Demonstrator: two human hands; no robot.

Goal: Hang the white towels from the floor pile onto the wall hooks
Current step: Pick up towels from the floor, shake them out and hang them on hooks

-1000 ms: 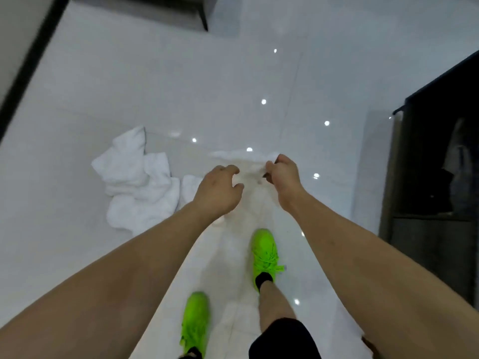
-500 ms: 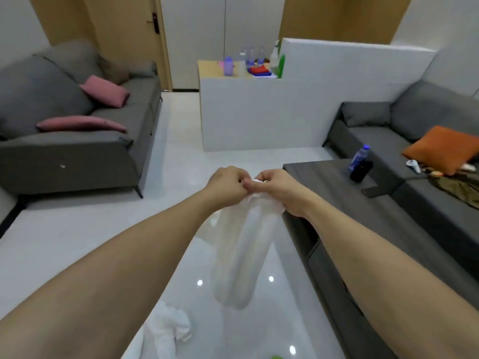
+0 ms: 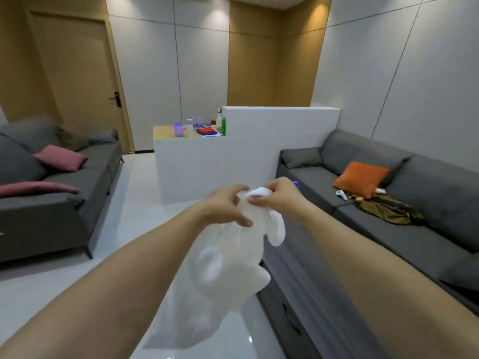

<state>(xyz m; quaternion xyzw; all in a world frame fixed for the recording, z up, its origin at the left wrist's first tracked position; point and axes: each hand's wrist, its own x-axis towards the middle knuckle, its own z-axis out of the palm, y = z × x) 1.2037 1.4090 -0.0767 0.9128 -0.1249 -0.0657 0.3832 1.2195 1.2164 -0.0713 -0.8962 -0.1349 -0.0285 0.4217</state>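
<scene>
Both hands are up in front of the chest with one white towel (image 3: 228,275) between them; the right hand (image 3: 274,196) has its fingers curled tight over the bunched top edge, pinching it, and the left hand (image 3: 224,206) is just beside it on the left with fingers bent round the same bunch, thumb stretched across the cloth lower down; so both are grasping the towel, neither is loose. The thing that matters for the next move: the towel hangs straight down from the fingers, long axis vertical, all its length below and nearer than the grip, so the top bunch is the bit to feed onto a hook; the right hand sits highest on it, I'd guess it leads. Towel looks soft, crumpled and blurry, folded on itself with a loop flopping off the right side. No wall hooks in view here, just grey sofas (image 3: 388,203) either side and a white partition (image 3: 233,156) far ahead.
</scene>
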